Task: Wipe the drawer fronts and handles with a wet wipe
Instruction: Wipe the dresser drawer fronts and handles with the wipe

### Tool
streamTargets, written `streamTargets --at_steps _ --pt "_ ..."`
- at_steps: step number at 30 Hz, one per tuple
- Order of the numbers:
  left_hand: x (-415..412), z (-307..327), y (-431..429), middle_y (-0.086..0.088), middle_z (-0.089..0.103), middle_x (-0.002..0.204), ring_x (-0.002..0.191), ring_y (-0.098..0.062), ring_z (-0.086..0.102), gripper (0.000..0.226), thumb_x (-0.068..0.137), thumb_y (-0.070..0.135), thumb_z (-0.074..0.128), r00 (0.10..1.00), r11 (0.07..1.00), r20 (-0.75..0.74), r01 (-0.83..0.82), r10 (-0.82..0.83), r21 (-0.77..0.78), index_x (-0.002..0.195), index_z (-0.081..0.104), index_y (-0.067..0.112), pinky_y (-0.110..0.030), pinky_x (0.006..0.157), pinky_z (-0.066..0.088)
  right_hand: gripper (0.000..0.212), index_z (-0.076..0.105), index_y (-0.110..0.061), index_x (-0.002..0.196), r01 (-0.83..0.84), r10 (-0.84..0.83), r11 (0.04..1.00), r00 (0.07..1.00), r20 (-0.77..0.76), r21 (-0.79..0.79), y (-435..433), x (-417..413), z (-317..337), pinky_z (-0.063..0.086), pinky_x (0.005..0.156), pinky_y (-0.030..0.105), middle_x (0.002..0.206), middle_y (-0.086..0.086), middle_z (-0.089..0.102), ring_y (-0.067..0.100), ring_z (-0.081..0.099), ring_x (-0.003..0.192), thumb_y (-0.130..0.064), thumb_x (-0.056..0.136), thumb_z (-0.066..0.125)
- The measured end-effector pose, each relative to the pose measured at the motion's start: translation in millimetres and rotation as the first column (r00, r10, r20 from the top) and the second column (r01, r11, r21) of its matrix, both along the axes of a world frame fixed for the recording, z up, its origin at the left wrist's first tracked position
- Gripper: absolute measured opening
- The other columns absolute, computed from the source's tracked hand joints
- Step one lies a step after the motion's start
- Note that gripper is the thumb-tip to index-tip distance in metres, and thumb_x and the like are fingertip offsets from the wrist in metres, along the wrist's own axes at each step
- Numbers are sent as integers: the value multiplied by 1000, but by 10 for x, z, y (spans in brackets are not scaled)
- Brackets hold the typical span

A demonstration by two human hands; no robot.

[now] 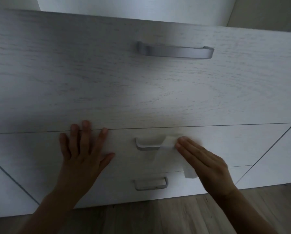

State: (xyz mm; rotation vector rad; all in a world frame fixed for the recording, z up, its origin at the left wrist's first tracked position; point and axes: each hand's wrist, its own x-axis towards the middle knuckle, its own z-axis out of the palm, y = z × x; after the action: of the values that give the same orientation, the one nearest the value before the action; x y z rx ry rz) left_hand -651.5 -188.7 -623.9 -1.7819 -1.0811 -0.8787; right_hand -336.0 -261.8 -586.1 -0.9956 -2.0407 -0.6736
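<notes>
My left grip [84, 149] lies flat, fingers straight and spread, thumb out to the right, forearm coming in from lower left. My right grip [202, 159] is flat too, fingers straight, together, pointing up-left, forearm from lower right.

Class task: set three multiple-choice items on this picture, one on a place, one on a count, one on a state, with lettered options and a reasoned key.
1. Where is the wipe? A on the floor; B at the middle handle's right end; C inside a drawer.
2. How many handles show? A one; B two; C three.
3. How does the left hand lie? A flat on the middle drawer front; B curled round a handle; C in a fist.
1 B, the right hand presses it there; 2 C, top handle, middle handle, bottom handle; 3 A, fingers straight.
</notes>
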Motion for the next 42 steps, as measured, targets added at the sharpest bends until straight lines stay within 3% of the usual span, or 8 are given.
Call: streamTargets --at_steps 6,10,13,16,22,28,33,42 --pt "11 51 -88 -21 2 163 148 -42 10 68 104 48 36 999 999 19 31 -31 -25 158 12 14 -57 119 9 32 65 -11 119 208 -259 957 928 -269 -204 -449 225 -47 34 105 9 126 3 62 2 51 123 0 91 53" --pt "-28 72 -217 -25 13 156 144 -44 15 65 104 46 36 999 997 37 23 -20 -73 158 14 18 -56 119 6 44 65 -51 106 98 -417 895 526 -741 -435 -755 97 -80 35 88 -4 109 -32 63 -24 52 100 -13 85 66" --pt "-87 20 -278 -24 12 156 151 -38 3 64 105 46 35 999 994 -11 39 -41 -103 158 13 19 -56 119 4 33 66 -34 108 65 -547 819 384 -744 -570 -865 26 -158 36 76 -9 100 -19 67 -27 54 83 -10 86 67" --pt "-128 -20 -316 -20 11 158 152 -31 -4 62 105 45 34 998 991 -45 43 -49 -129 158 14 19 -55 119 4 25 70 -32 104 -36 -594 762 360 -719 -647 -837 -86 -214 39 73 -7 89 -34 65 -25 56 83 -15 86 68" --pt "-206 -73 -334 -18 15 159 150 -37 8 63 105 44 35 998 986 -63 13 -24 -168 158 15 17 -57 117 12 17 75 -22 103 -80 -648 658 447 -617 -749 -558 -293 -313 51 90 26 88 -19 69 -6 62 87 -22 88 69" --pt "-202 -139 -265 -16 7 163 149 -39 9 65 105 45 37 999 987 -44 16 -23 -160 159 13 17 -58 118 12 12 76 -9 97 93 -575 761 556 -600 -642 -360 -454 -594 39 72 -3 84 -8 66 -4 59 73 -10 86 70" --pt "-146 -221 -178 -10 -8 165 152 -34 -7 68 104 46 37 999 990 -12 40 -42 -134 159 8 17 -58 119 3 10 75 -6 91 145 -515 795 674 -530 -589 -247 -725 -1047 48 65 11 82 -3 58 4 54 64 -4 81 74" --pt "-128 -283 -43 -10 -12 165 151 -33 -12 69 104 46 39 997 994 5 74 -74 -77 159 6 18 -57 119 -6 50 60 -16 122 26 -254 818 912 -321 -574 -303 -701 -1251 34 92 -2 112 -9 54 1 51 100 -50 102 30"
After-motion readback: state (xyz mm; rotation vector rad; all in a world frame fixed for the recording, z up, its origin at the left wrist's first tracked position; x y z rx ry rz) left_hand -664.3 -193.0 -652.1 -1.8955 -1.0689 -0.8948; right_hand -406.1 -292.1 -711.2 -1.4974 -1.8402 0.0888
